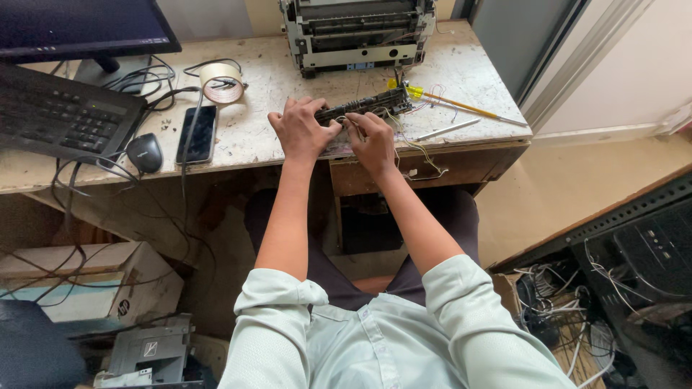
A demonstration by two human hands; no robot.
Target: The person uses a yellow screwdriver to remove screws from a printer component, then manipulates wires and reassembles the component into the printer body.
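A long black printer part [375,105] with thin wires lies near the front edge of a worn white desk [274,79]. My left hand [299,128] grips its left end, fingers curled over the top. Beside it, my right hand [373,142] presses on the middle of the same part. Behind them stands an opened grey printer [359,32] with its insides exposed.
A yellow-handled screwdriver [461,106] and a thin grey rod [447,130] lie to the right. A tape roll [222,81], a black phone [197,134], a mouse [145,152], a keyboard [61,115] and a monitor [79,25] sit left. Cardboard boxes [108,288] and tangled cables [562,317] are on the floor.
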